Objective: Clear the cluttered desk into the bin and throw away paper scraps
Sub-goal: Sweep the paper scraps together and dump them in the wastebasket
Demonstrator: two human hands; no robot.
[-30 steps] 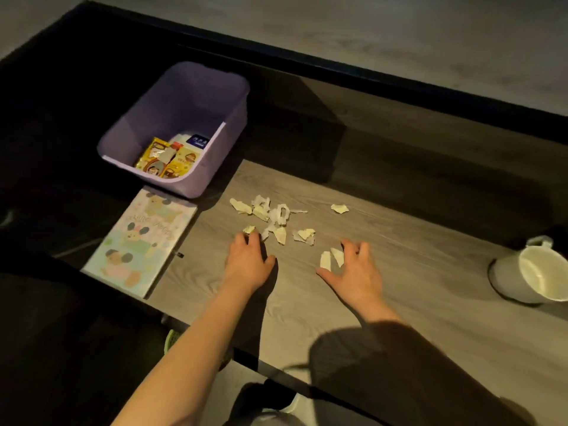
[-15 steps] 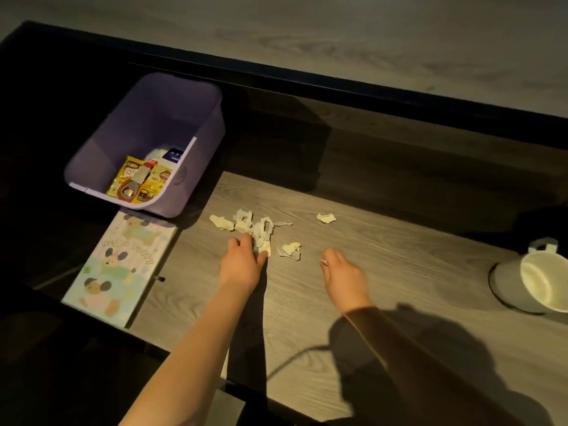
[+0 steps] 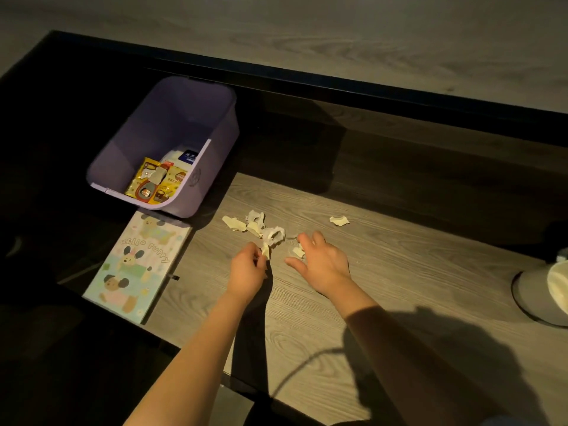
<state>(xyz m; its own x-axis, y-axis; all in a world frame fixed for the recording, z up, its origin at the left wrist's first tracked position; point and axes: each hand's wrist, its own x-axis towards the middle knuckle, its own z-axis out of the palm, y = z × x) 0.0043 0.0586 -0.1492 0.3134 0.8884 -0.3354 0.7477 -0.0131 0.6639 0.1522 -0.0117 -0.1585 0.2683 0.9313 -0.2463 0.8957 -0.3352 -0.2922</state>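
Torn pale paper scraps lie in a loose cluster on the grey wood desk, with one lone scrap further right. My left hand pinches a scrap at the near edge of the cluster. To its right, my right hand has its fingers curled over a few small scraps, held between thumb and forefinger. The purple bin stands at the far left of the desk, with snack packets and a white pack inside.
A pastel "Hello Puppy" notebook lies at the desk's left edge, just in front of the bin. A white mug stands at the right edge. A dark raised ledge runs along the back.
Both hands moved inward to the scraps. The right hand gathered the two scraps near it; the left hand went from flat on the desk to pinching a scrap.
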